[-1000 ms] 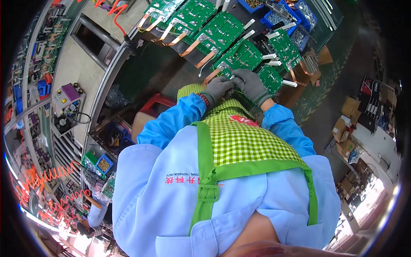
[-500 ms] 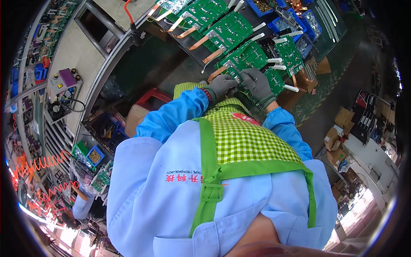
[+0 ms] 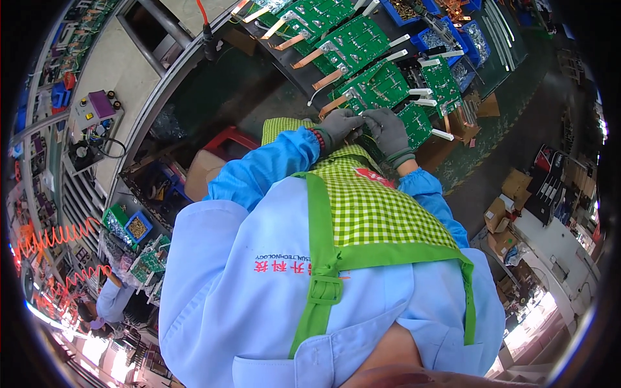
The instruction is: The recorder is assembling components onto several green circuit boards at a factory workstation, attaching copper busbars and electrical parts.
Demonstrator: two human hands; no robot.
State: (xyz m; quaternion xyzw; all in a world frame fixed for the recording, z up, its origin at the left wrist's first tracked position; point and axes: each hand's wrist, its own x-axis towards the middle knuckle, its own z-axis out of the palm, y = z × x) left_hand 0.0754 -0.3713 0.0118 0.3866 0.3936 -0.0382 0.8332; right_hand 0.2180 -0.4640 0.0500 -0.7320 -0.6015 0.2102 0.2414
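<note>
My left hand (image 3: 339,127) and my right hand (image 3: 388,132), both in grey gloves, meet at the near edge of a green circuit board (image 3: 377,90). The fingers of both are curled in a pinch, with the tips almost touching. Whatever lies between them is too small or hidden to name. A copper strip (image 3: 333,105) juts from the board's left side, just above my left hand. White strips (image 3: 420,92) stick out on its right. Beside my right hand lies another green board (image 3: 414,125), partly covered by that hand.
More green boards (image 3: 354,46) with copper strips stand in a row farther off. Blue bins (image 3: 442,37) of small metal parts are at the far right. A red stool (image 3: 231,143) is left of my arms. A purple-topped box (image 3: 97,107) sits on the left bench.
My right hand has drawn left and its fingertips now come close to my left hand's. My left hand has turned slightly toward it. The whole view has shifted a little.
</note>
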